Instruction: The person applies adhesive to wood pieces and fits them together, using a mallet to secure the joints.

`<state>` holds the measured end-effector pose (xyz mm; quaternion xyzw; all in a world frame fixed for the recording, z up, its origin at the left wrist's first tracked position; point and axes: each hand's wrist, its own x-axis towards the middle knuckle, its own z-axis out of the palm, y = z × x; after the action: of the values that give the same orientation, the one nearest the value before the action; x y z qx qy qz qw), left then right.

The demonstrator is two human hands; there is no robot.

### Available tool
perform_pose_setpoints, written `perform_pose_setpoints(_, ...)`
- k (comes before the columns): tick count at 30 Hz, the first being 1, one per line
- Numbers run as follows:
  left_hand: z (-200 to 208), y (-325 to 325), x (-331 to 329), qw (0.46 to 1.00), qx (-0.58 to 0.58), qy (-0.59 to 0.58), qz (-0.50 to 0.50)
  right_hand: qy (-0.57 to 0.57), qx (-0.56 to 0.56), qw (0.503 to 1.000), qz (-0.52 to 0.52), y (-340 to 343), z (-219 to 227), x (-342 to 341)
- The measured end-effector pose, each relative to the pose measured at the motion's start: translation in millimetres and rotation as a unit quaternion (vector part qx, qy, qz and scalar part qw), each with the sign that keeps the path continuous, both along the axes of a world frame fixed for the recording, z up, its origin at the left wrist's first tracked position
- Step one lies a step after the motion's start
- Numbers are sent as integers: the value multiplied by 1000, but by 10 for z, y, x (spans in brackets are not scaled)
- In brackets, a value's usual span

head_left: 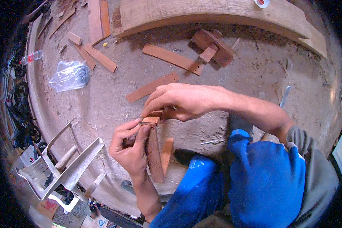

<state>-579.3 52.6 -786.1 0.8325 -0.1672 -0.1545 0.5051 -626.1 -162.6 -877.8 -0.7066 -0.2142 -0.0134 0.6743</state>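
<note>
My left hand [131, 146] is closed, its thumb and fingers pinching the upper end of a dark reddish-brown wooden strip [154, 159]. Small holes show near that end. My right hand [186, 99] reaches over from the right, its fingertips and thumb closed around a short wooden piece [151, 119] at the top of the strip. How the two pieces meet is partly hidden by my fingers. A lighter orange wooden strip [167, 154] stands just right of the dark one.
Flat wooden strips [173, 59] and a wooden block with a crosspiece [213, 49] lie ahead on the dusty ground. Beyond sits a thick curved beam [212, 13]. A clear plastic bag [70, 76], bottle [31, 57] and tipped white plastic chair [78, 163] are left.
</note>
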Motion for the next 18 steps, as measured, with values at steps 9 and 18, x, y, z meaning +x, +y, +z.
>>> perform_pose_setpoints(9, -31, 57, 3, 999, 7, 21, 28, 9, 24, 1000, -10, 6, -64, -12)
perform_pose_setpoints(18, -121, 192, 9, 998, -51, 36, 30, 61, 53, 997, 7, -46, -95, 29)
